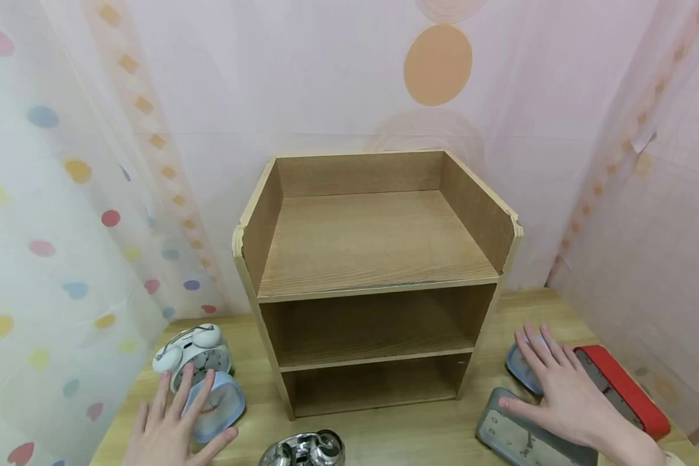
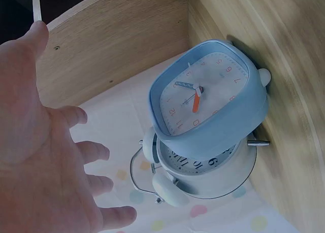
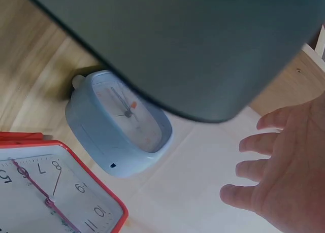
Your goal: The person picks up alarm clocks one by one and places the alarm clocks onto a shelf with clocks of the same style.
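We see the left hand (image 1: 171,427) and right hand (image 1: 567,395) spread wide, empty, near a blue clock (image 1: 222,411) and grey clock (image 1: 509,430) respectively, on the surface (image 1: 408,433). We judge both light, stiff, smooth, fragile in front; we would grip opposite sides.

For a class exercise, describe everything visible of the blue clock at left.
The blue clock has a rounded, plastic-looking case, pale face, reddish numerals and orange and blue-grey pointers. It stands on the table, a white foot showing, in front of a white bell-topped clock; whether they touch is unclear.
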### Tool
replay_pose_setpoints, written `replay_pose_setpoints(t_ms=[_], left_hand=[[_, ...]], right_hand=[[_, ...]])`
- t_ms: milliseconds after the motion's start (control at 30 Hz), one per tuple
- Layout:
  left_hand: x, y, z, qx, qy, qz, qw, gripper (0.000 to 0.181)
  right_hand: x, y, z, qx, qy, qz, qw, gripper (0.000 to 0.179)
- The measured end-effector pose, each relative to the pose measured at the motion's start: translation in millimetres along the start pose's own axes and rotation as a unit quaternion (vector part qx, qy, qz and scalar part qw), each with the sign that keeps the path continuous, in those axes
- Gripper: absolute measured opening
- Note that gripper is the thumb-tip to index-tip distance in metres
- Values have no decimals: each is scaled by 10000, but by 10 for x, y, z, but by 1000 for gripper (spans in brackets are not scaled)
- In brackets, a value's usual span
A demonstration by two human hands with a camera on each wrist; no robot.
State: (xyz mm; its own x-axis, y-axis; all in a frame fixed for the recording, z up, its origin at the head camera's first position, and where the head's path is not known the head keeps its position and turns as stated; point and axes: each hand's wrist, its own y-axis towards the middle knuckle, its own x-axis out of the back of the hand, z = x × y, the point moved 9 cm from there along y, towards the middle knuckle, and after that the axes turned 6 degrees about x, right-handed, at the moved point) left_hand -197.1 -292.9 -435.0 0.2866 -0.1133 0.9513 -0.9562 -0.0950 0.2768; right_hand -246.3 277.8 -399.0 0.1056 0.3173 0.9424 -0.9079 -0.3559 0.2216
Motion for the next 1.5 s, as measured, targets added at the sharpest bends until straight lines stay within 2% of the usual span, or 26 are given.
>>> replay_pose_setpoints(t_ms=[233, 467, 700, 833, 1000, 1133, 1233, 1367, 1500], left_hand=[[45, 23, 27, -129, -281, 141, 9994, 108], [99, -15, 36, -237, -399, -81, 9989, 107], [104, -6, 21, -437, -841, 117, 9954, 100], [165, -11, -17, -687, -1269, -146, 9894, 97], [258, -15, -106, -1017, -1457, -482, 9829, 96], [366, -32, -202, -1341, -1700, -709, 9737, 95], [469, -55, -290, -1665, -1989, -940, 9612, 91], [539, -67, -399, -1994, -2342, -1008, 9462, 82], [547, -76, -470, -2202, -2615, -1020, 9342, 77]], right_hand=[[42, -6, 49, 44, -127, -50, 9999, 115], [127, 18, 112, 50, -34, -133, 9999, 114], [350, 75, 169, 94, 301, -538, 9981, 111], [479, 105, 227, 151, 490, -806, 9954, 108], [591, 142, 318, 288, 737, -1055, 9913, 106], [678, 160, 358, 351, 957, -1253, 9869, 104], [768, 172, 394, 435, 1094, -1499, 9817, 102], [915, 206, 468, 627, 1218, -1853, 9731, 97], [1045, 251, 530, 622, 1350, -1962, 9692, 92]])
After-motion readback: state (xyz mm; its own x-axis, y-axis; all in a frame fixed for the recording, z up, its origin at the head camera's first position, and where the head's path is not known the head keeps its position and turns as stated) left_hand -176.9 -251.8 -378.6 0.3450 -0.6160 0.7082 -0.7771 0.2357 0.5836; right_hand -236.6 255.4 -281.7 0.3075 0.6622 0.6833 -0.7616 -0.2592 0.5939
